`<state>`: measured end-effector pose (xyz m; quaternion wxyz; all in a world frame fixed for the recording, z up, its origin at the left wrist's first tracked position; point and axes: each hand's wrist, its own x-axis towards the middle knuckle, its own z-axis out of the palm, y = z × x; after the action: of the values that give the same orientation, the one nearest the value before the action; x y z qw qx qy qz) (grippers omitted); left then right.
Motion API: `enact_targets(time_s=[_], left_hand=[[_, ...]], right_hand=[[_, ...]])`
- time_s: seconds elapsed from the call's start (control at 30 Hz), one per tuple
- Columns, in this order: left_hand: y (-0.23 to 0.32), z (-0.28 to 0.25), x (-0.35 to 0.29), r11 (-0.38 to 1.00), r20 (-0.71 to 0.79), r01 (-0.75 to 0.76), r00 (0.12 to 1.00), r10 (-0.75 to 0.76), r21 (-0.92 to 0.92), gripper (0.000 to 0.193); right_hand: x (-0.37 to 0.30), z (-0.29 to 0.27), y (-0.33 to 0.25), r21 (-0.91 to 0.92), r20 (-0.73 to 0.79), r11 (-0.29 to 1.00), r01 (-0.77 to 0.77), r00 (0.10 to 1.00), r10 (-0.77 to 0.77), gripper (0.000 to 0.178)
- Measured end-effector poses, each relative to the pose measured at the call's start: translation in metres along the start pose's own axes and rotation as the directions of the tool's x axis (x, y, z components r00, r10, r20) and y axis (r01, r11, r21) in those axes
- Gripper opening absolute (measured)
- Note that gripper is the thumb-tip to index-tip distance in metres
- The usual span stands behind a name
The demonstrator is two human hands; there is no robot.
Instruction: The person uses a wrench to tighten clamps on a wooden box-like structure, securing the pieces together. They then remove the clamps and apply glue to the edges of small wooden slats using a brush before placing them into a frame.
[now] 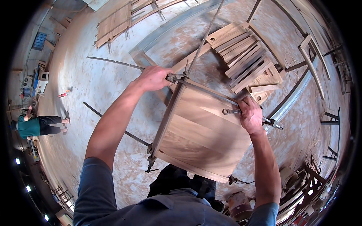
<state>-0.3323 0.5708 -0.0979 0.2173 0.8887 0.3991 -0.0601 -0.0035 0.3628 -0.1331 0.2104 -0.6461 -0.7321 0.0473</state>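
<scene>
In front of me stands a pale wooden panel [203, 128] in a frame, with bar clamps fastened across it. One clamp's steel bar [213, 90] runs along the far edge. At the far left corner my left hand [152, 78] is closed around that clamp's end. My right hand [250, 115] grips a wrench [230, 111] at the far right corner, its ring end poking out to the left over the panel. Just right of that hand is a clamp screw [273, 122]. Another clamp [151, 150] holds the near left corner, its bar reaching out leftward.
Beyond the panel, wooden slats [245, 56] lie stacked on boards. A clamped panel [124, 22] sits at the far left. On the left, a person in a green top [29, 128] is some distance away. Buckets [239, 205] stand near right, and metal rails [290, 100] cross the right side.
</scene>
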Motion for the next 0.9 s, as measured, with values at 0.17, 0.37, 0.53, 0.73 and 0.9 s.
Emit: enact_targets(time_s=[0.17,0.37,0.53,0.73,0.9], left_hand=[[0.018,-0.005,0.001,0.999,0.045,0.042,0.998,-0.041,-0.019,0.033],[0.023,-0.002,-0.001,0.997,0.051,0.07,0.996,-0.069,-0.024,0.035],[0.037,-0.01,-0.015,0.994,-0.186,-0.112,0.976,0.111,0.002,0.035],[0.086,-0.005,-0.016,0.992,-0.217,-0.023,0.975,0.05,0.127,0.023],[0.087,0.012,-0.007,0.996,-0.358,0.074,0.932,-0.048,0.059,0.022]], right_hand=[[0.001,-0.001,-0.003,0.001,0.006,1.0,0.012,1.0,-0.012,0.016],[0.002,-0.002,-0.003,0.037,0.006,0.999,0.035,0.999,-0.036,0.018],[-0.001,0.0,-0.001,0.001,-0.005,1.0,0.023,1.0,-0.023,0.016],[0.0,0.001,-0.001,0.044,-0.019,0.999,0.013,1.0,-0.012,0.013],[0.001,-0.003,-0.001,0.07,-0.037,0.997,0.015,0.999,-0.012,0.013]])
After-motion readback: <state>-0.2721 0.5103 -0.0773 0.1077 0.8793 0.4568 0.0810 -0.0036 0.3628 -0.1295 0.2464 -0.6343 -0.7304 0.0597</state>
